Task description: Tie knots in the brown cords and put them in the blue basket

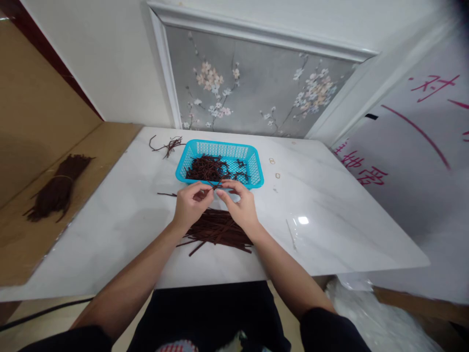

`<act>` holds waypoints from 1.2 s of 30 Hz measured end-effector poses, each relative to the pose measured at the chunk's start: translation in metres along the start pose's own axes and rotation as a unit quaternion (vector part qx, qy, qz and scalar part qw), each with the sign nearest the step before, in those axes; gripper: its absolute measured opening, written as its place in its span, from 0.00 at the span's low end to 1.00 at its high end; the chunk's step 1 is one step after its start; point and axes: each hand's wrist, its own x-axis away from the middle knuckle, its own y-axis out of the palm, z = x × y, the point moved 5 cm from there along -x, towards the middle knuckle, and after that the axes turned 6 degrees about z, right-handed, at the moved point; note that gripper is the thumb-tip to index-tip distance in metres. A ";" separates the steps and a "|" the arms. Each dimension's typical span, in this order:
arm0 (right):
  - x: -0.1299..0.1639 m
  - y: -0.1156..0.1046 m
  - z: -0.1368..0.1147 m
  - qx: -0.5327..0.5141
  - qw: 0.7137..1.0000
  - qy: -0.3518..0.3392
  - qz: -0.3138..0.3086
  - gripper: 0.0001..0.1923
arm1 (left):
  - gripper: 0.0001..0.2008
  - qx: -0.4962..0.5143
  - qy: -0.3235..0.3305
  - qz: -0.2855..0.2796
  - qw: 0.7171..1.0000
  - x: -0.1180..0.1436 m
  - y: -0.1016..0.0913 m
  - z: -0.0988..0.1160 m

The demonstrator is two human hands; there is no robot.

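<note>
Dark clothing (216,313) shows below hands (192,203) (241,203) pinching a brown strip (217,186); red handwriting (373,177) at right includes "爱".

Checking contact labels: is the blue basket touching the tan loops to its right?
Apart. The head view shows white tabletop between the blue basket's right end and the tan loops.

- White marble-patterned table (330,220), grey-veined
- Turquoise perforated plastic basket (259,171) near the far edge
- Pile of dark brown strips (220,231), mostly crosswise, before the basket
- Loose tangle of strips (172,145), left of the basket
- Small rubber bands (271,161), right of it
- Brown cardboard (110,142) along the left side, bearing a banded bundle (54,191)
</note>
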 end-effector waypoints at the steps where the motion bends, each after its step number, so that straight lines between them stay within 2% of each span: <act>1: 0.001 0.002 0.002 -0.018 0.999 0.024 -0.011 0.13 | 0.04 -0.009 0.011 0.000 1.000 0.000 0.000 0.001; 4: 0.003 0.005 0.003 -0.048 0.997 0.051 -0.023 0.14 | 0.03 -0.037 0.053 0.002 0.998 0.000 0.000 0.006; 8: 0.003 0.003 -0.002 0.010 1.000 0.000 -0.015 0.10 | 0.04 -0.035 0.090 -0.017 0.995 0.002 0.004 0.011; 11: 0.005 0.005 -0.004 0.061 0.997 -0.030 -0.029 0.11 | 0.04 -0.033 0.107 -0.027 0.993 0.003 0.005 0.013; 15: 0.009 0.011 -0.002 0.040 0.999 -0.006 -0.027 0.13 | 0.05 -0.044 0.129 -0.012 0.991 0.004 0.003 0.015; 20: 0.007 0.013 0.007 -0.051 0.997 0.054 -0.015 0.13 | 0.01 -0.038 0.087 -0.016 0.995 0.006 0.005 0.010; 24: 0.005 0.012 0.013 -0.106 0.990 0.092 -0.009 0.14 | 0.06 -0.053 0.054 -0.043 0.996 0.007 0.009 0.003; 29: 0.003 0.008 0.007 -0.040 0.997 0.072 -0.004 0.17 | 0.09 -0.038 0.033 -0.053 0.997 0.009 0.010 0.001; 34: 0.002 0.006 -0.003 -0.023 0.998 0.059 0.017 0.17 | 0.08 -0.014 0.061 -0.008 0.998 0.013 0.006 0.011; 36: 0.003 0.007 -0.004 -0.032 0.997 0.063 0.016 0.17 | 0.08 -0.003 0.053 0.003 0.999 0.014 0.005 0.012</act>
